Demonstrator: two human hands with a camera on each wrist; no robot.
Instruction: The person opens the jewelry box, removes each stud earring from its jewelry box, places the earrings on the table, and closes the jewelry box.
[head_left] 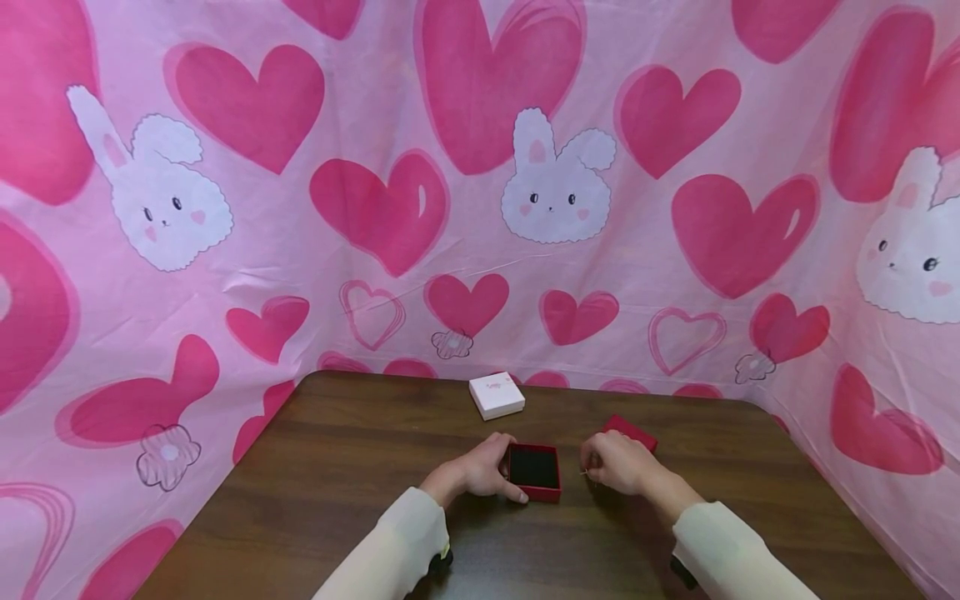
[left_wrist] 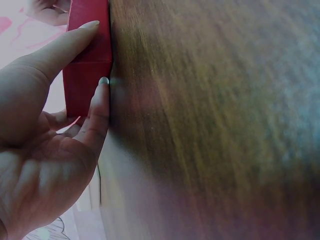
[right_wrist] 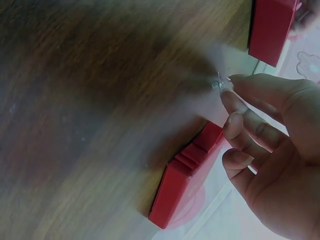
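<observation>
A square red box (head_left: 543, 493) with a black pad (head_left: 534, 467) inside stands without its lid on the table. My left hand (head_left: 483, 468) grips its left side, with the thumb (left_wrist: 75, 42) along the front wall and fingers round the other side. To the right of the box, my right hand (head_left: 618, 462) pinches a small shiny piece with thin prongs (right_wrist: 220, 84) between thumb and index finger; I cannot tell its exact kind. The other fingers of that hand are loosely curled. Just behind the right hand lies a red lid (head_left: 636, 435), partly hidden by it in the head view.
A small white box (head_left: 497, 396) with pink print sits farther back on the brown wooden table (head_left: 360, 467). Pink cloth (head_left: 465, 250) with hearts and rabbits hangs round the table's back and sides.
</observation>
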